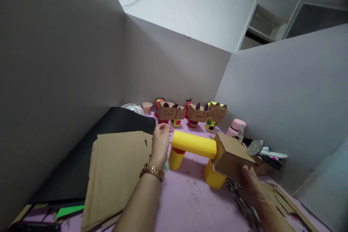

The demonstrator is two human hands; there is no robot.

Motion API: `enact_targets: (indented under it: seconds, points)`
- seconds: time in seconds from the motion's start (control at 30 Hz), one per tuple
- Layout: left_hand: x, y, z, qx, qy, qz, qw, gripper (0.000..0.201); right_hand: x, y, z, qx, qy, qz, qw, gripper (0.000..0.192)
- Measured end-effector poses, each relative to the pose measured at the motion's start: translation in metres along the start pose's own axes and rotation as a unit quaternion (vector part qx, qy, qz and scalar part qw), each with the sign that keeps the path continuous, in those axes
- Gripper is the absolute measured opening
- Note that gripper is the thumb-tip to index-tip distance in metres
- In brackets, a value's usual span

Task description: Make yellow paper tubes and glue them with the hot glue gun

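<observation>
A yellow paper tube (194, 144) lies level across two upright yellow tubes, a left one (176, 158) and a right one (214, 175). At its right end sits a small brown cardboard box (233, 156), tilted, with pieces like ears on its far side. My right hand (250, 179) grips this box from the right, thumb on its near side. My left hand (161, 136) is beside the tube's left end, fingertips pinched together. Something thin and dark shows between that hand and the tube; whether the fingers hold it is unclear.
Several cardboard-headed figures (197, 113) stand along the back with a paper cup (147, 108). Flat cardboard (116, 170) and a black sheet (127, 117) lie at left. A pink bottle (237, 127), scissors (272, 162) and pens are at right. Grey panels enclose the purple table (187, 203).
</observation>
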State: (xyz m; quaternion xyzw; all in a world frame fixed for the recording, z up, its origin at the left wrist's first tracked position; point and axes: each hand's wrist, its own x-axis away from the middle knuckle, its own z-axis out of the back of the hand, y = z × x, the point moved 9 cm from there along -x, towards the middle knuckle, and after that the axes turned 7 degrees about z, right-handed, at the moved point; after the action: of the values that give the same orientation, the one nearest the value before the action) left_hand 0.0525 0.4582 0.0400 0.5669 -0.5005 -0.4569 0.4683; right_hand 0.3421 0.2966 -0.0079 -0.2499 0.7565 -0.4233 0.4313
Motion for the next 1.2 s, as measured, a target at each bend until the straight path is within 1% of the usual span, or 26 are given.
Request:
enact_targets:
  seconds: [0.13,0.27,0.37,0.43,0.47,0.53,0.6,0.7,0.8,0.97,1.07,1.2]
  points:
    - [-0.001,0.000,-0.003,-0.069,-0.074,0.028,0.994,0.031,-0.002,0.000,0.002,0.001,-0.003,0.001,1.000,0.083]
    - [0.000,0.000,0.001,-0.138,-0.148,0.044,0.978,0.026,-0.003,0.000,0.004,0.005,0.004,0.003,1.000,0.086]
    - [0.005,-0.002,-0.006,-0.155,-0.209,0.050,0.964,0.017,-0.003,0.000,0.004,0.011,0.009,0.003,1.000,0.086]
    - [0.009,-0.002,-0.013,-0.146,-0.236,0.057,0.959,0.012,-0.003,0.000,0.004,0.016,0.011,0.001,1.000,0.085]
    - [0.010,-0.001,-0.015,-0.136,-0.238,0.061,0.960,0.012,-0.003,0.000,0.004,0.019,0.012,0.000,1.000,0.085]
    - [0.011,0.002,-0.014,-0.110,-0.222,0.073,0.966,0.015,-0.003,-0.001,0.004,0.023,0.013,0.001,1.000,0.086]
    - [0.011,0.005,-0.009,-0.073,-0.197,0.091,0.973,0.017,-0.002,-0.001,0.004,0.025,0.012,0.001,1.000,0.086]
    - [0.009,0.006,0.001,-0.008,-0.165,0.126,0.978,0.021,-0.001,0.000,0.003,0.024,0.006,-0.005,1.000,0.081]
    - [0.008,0.001,0.007,0.055,-0.143,0.170,0.973,0.023,0.000,0.002,0.003,0.022,0.005,-0.012,1.000,0.080]
    - [0.007,-0.009,0.012,0.128,-0.124,0.241,0.954,0.025,-0.002,0.004,0.005,0.021,0.007,-0.015,1.000,0.083]
    - [0.007,-0.011,0.014,0.151,-0.112,0.256,0.948,0.026,-0.001,0.004,0.004,0.023,0.008,-0.017,1.000,0.079]
    - [0.007,-0.011,0.010,0.165,-0.104,0.246,0.950,0.025,0.000,0.001,0.002,0.023,0.009,-0.014,1.000,0.081]
